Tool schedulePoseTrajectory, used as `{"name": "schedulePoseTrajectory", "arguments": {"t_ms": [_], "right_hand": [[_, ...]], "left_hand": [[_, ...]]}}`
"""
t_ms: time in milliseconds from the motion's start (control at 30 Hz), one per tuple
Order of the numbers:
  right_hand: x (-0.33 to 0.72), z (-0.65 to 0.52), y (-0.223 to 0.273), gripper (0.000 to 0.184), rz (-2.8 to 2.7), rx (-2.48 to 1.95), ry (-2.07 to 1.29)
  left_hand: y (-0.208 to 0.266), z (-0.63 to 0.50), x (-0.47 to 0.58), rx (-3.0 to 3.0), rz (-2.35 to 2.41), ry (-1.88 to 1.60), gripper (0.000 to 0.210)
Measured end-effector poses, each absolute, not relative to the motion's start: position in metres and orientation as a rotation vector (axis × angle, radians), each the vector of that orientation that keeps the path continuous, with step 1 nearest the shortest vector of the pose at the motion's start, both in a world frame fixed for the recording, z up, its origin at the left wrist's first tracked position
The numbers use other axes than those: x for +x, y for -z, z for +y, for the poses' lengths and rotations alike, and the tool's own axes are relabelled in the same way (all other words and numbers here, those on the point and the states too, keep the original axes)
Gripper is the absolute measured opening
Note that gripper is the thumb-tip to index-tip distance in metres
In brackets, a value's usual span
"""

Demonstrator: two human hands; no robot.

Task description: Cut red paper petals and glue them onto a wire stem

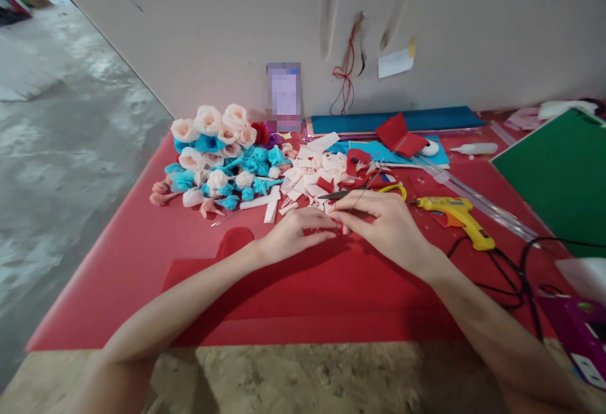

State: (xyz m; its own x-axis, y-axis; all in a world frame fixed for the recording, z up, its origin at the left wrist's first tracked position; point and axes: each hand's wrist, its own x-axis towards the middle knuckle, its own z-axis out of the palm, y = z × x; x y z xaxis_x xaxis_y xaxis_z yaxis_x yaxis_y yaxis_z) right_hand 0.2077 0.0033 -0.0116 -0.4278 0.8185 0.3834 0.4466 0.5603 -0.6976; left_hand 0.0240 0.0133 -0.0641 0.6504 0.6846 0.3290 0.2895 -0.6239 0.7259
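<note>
My left hand [298, 234] and my right hand [386, 224] meet at the fingertips over a sheet of red crepe paper [303, 284]. Both are closed in a pinch around a small red piece [339, 229], mostly hidden by the fingers. A thin wire seems to rise past my right fingers. Scissors with yellow handles [400, 189] lie just behind my right hand, blades pointing left. Beyond my fingertips is a heap of pale paper scraps [312, 174]. White, blue and pink paper flowers [208, 120] are piled to the left of it.
A yellow glue gun [457, 215] lies on the right, its black cord [523, 269] looping nearby. Farther right stand a green board [563, 174] and a purple box [575, 332]. A phone [284, 95] leans on the wall. Blue sheets [392, 120] and a small white bottle [476, 148] lie behind.
</note>
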Motion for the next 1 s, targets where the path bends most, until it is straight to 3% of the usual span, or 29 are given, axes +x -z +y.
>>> {"name": "schedulePoseTrajectory", "arguments": {"t_ms": [1000], "right_hand": [[0.204, 0.011, 0.027, 0.016, -2.297, -0.916, -0.661]], "left_hand": [[0.084, 0.024, 0.02, 2.232, 0.698, -1.012, 0.014]]}}
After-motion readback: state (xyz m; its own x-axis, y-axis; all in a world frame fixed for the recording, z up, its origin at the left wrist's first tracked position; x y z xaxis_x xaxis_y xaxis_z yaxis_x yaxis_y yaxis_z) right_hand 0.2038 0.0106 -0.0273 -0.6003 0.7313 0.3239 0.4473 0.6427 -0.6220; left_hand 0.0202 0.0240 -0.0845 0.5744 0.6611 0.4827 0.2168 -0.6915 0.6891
